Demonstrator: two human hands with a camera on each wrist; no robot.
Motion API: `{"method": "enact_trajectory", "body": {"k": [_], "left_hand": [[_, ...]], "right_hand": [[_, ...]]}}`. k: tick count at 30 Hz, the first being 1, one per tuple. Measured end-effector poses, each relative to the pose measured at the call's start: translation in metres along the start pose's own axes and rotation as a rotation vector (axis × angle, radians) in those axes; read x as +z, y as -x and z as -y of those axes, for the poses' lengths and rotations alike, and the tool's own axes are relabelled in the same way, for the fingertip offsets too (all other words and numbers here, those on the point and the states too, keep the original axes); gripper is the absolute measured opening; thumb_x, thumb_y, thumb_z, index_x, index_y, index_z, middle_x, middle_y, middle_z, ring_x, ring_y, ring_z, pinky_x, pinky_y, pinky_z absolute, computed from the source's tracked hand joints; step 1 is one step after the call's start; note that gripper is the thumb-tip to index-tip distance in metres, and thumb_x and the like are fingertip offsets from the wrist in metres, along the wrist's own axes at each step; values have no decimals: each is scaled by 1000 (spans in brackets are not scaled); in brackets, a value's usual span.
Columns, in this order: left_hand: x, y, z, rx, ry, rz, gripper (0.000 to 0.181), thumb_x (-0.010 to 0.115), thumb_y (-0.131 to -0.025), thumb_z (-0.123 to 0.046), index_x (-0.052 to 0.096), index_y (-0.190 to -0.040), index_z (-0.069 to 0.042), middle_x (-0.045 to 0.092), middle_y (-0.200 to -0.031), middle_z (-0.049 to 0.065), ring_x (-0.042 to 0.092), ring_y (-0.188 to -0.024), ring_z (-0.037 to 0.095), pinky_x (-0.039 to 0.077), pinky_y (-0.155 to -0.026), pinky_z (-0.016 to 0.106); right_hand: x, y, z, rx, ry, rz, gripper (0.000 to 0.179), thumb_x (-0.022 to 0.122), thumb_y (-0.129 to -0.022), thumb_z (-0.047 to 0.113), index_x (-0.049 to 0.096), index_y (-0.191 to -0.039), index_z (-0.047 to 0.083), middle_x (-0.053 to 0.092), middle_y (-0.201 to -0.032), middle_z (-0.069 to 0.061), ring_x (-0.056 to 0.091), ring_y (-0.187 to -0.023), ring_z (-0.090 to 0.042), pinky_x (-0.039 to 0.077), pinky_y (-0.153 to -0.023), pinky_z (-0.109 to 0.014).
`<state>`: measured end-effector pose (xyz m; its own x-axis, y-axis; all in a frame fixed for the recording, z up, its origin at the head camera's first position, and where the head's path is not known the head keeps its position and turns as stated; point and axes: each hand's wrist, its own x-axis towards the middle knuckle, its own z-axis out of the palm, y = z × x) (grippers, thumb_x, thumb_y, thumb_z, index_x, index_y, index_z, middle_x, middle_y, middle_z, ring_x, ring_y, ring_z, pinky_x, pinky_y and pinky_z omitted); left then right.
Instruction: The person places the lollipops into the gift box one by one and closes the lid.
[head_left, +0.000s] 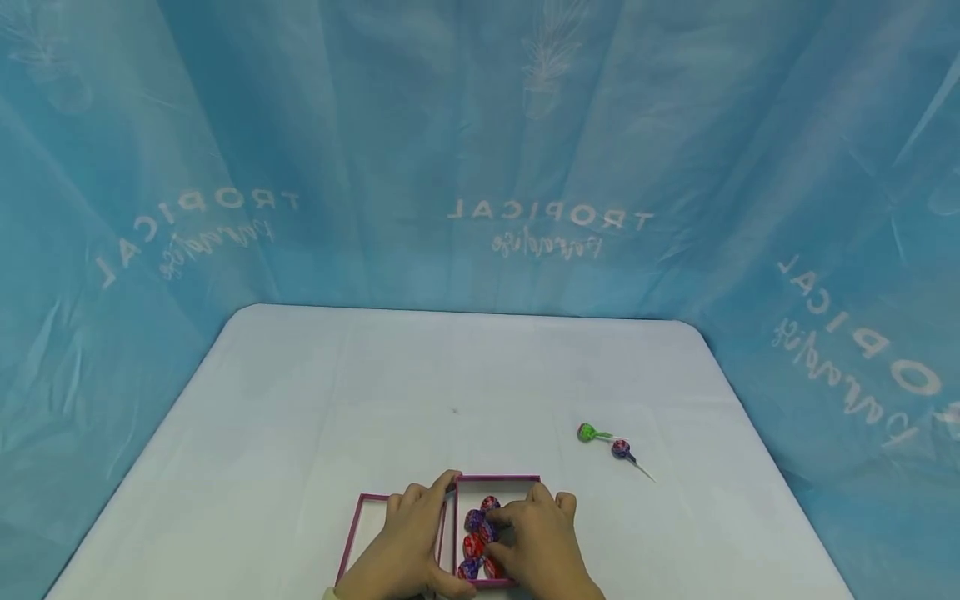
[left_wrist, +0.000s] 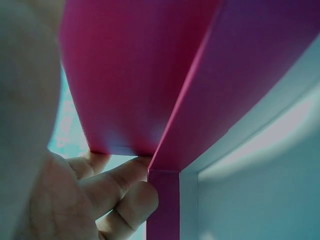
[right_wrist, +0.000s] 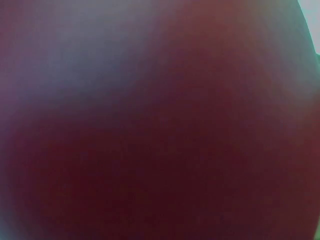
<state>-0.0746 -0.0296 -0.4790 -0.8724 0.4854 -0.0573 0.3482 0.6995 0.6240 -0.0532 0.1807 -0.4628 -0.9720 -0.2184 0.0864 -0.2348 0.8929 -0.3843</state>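
A magenta-edged box (head_left: 498, 478) with a white inside stands at the table's near edge, holding several lollipops (head_left: 473, 546) in red and purple wrappers. My left hand (head_left: 408, 542) grips the box along its left side, thumb at the near corner and fingertips at the far one. In the left wrist view, curled fingers (left_wrist: 137, 205) touch magenta cardboard (left_wrist: 125, 75). My right hand (head_left: 542, 537) reaches into the box, its thumb and forefinger pinching at a lollipop head among the others. Lollipop sticks there are hidden under that hand. The right wrist view is a dark red blur.
A second magenta-rimmed white tray (head_left: 358, 521), perhaps the lid, lies left of the box, partly under my left forearm. Two lollipops, one green (head_left: 587, 432) and one purple-red (head_left: 622, 450), lie on the white table (head_left: 450, 358) at right. Blue curtains (head_left: 480, 150) surround the table.
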Motion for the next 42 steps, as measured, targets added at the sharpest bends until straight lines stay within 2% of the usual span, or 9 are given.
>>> {"method": "enact_trajectory", "body": {"k": [6,17,22,27,30,32,34,38,42], "left_hand": [[5,1,2,1,10,-26,138,86,-51,-72,25,-157,-9,53,-123,5,42,-110,18,30,-87,42],[0,1,4,12,-22,-28,138,86,-50,-74,27,-156,-8,54,-118,4,43,-106,18,30,-85,41],[-1,-1,5,18,-32,-23,138,87,-50,-72,27,-156,-7,56,-120,6,43,-105,19,30,-83,40],[-1,-2,3,13,-16,-5,138,86,-51,-73,27,-156,-5,56,-123,9,44,-107,21,30,-83,41],[-1,-2,3,-19,2,8,139,87,-51,-73,26,-157,-8,55,-125,7,44,-109,22,32,-87,45],[0,-2,3,-34,15,18,139,87,-51,-73,25,-157,-10,54,-125,6,44,-111,22,32,-89,48],[2,-2,4,-37,21,24,138,86,-51,-73,24,-158,-11,54,-126,6,44,-111,23,32,-89,49],[8,-2,5,-14,9,9,138,85,-51,-75,25,-157,-10,53,-125,5,44,-109,22,31,-88,47],[7,0,5,-16,0,6,138,84,-51,-76,24,-157,-11,52,-125,5,43,-108,21,31,-88,47]], "right_hand": [[-1,1,-2,-13,-1,-9,29,90,-67,36,81,-94,29,72,-86,19,35,-76,-6,23,-76,-44],[-7,4,-2,-43,-34,-80,35,91,-68,35,79,-101,29,74,-95,18,38,-79,-4,21,-76,-43],[-15,2,-6,-63,-148,-145,43,88,-72,44,77,-112,30,73,-102,20,40,-80,-2,16,-77,-43],[-21,-4,-21,-125,-254,-270,46,84,-78,47,74,-121,33,71,-113,22,48,-82,0,12,-76,-40],[-25,-11,-34,-55,-249,-388,41,84,-80,39,74,-119,31,73,-114,15,50,-75,-3,14,-77,-40],[-28,-18,-47,46,-232,-458,38,84,-81,34,76,-117,26,75,-111,7,50,-72,-7,15,-77,-41],[-32,-26,-65,178,-217,-505,36,84,-82,31,77,-116,21,76,-94,2,50,-70,-11,16,-77,-44],[-39,-36,-106,386,-214,-519,38,82,-85,31,76,-118,13,62,-65,-1,47,-65,-18,13,-74,-48],[-40,-36,-130,473,-208,-523,41,82,-84,32,75,-118,11,57,-57,-1,47,-62,-20,13,-73,-49]]}}
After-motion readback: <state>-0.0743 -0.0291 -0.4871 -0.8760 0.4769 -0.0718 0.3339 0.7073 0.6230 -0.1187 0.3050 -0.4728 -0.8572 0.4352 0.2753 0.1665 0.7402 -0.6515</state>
